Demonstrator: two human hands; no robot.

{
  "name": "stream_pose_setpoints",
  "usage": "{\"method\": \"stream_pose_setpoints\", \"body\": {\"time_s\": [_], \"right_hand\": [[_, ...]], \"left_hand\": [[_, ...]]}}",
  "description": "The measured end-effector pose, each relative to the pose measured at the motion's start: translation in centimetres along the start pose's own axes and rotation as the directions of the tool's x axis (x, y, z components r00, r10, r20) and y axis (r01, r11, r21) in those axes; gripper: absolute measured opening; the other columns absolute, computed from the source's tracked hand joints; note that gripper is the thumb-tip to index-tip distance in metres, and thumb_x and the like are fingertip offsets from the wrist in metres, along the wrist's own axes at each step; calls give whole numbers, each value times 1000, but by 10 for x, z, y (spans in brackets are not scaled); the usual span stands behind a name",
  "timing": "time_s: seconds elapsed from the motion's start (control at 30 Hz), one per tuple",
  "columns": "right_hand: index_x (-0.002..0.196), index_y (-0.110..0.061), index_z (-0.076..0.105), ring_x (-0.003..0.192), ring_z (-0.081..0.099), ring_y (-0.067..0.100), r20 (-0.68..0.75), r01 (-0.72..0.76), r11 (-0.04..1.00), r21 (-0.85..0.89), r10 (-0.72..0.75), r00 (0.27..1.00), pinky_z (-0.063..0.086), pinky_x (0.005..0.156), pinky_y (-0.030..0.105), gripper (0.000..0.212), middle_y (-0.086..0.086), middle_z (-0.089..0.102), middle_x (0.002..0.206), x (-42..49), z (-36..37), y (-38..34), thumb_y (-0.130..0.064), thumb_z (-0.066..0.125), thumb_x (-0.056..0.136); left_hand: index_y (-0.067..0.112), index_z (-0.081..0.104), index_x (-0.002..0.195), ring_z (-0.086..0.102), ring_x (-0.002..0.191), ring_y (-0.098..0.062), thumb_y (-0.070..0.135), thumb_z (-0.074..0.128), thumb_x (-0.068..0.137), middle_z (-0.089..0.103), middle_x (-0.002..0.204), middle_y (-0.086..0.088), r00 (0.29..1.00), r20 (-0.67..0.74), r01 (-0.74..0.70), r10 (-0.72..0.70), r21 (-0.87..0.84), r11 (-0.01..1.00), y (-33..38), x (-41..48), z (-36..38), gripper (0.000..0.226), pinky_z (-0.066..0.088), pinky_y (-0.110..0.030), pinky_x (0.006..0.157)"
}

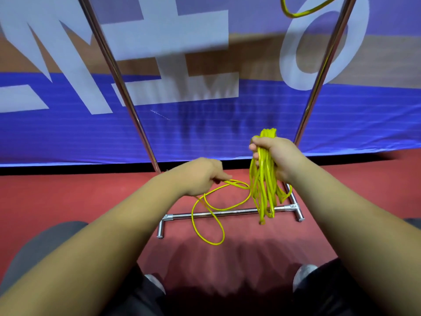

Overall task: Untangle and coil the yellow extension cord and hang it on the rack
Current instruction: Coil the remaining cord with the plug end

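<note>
Fingers point(254, 148) of the right hand point(276, 159) are wrapped tight around a bundle of yellow cord point(264, 183), gripping it near the top so that a short bend of loops pokes above the fist and the long loops hang down in front of the rack's bottom bar point(227, 212). Only the thumb side and knuckles of that hand show; the fingertips are buried behind the cord. On the left hand point(200, 174), the fingers are pinched together on a single strand of the same cord, though the pinch is seen from behind the knuckles and the exact contact is hard to make out. From that pinch one strand runs across to the hanging bundle, while a loose loop point(208, 221) droops below the left hand, crossing the bottom bar and reaching toward the red floor point(68, 197); whether it touches the floor cannot be told. Two shiny uprights of the rack point(118, 83) rise from the bar's ends and run out of the top of the frame, so the top rail is not seen. Above the right upright, another piece of yellow cord point(303, 13) curves at the top edge, cut off. Behind the rack stands a blue banner point(68, 133) with large pale letters. Both forearms, dark trousers and two grey shoe tips fill the lower frame, blurred.
</note>
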State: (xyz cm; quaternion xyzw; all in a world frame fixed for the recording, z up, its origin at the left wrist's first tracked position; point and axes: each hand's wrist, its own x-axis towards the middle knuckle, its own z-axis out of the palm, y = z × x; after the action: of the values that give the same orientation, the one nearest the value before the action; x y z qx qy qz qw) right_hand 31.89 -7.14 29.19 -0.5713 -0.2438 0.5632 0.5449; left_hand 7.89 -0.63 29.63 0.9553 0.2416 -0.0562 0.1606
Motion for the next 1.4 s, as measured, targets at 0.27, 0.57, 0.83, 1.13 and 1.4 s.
{"method": "stream_pose_setpoints", "body": {"time_s": [0.27,0.57,0.83,1.13,1.4], "right_hand": [[101,-3,71,69,71,25,227,-150,972,-180,190,955,63,71,41,15,13,71,82,-22,25,24,-17,64,101],[98,2,70,75,74,30,255,-184,955,-233,243,936,62,80,48,24,16,74,87,-35,30,19,-17,56,103],[91,-2,72,58,62,22,306,-250,954,-168,292,906,55,59,35,29,13,69,79,-33,31,13,-26,61,102],[80,-10,66,51,55,18,322,-193,943,-272,278,905,52,56,32,29,4,58,65,-35,22,6,-35,72,93],[66,-19,70,44,44,14,373,-181,943,-279,280,885,47,54,32,32,0,48,58,-34,23,10,-21,70,98]], "left_hand": [[27,56,90,58,68,-4,56,82,79,65,74,10,851,-416,217,-320,-276,936,7,-3,-27,40,49,-32,64],[8,67,94,68,77,-21,14,80,89,71,85,-21,940,-75,152,-333,-782,605,-47,-21,-24,15,51,-41,78],[23,69,84,53,62,1,42,90,75,62,67,19,944,-206,92,-259,-588,804,-3,2,-14,30,44,-20,65],[23,77,104,66,83,1,21,66,102,76,90,7,980,30,188,-198,-485,854,-50,-10,-5,12,47,-22,86],[26,77,90,62,73,-2,39,91,75,72,80,15,972,-157,71,-177,-519,852,-14,1,-17,24,50,-24,72]]}}
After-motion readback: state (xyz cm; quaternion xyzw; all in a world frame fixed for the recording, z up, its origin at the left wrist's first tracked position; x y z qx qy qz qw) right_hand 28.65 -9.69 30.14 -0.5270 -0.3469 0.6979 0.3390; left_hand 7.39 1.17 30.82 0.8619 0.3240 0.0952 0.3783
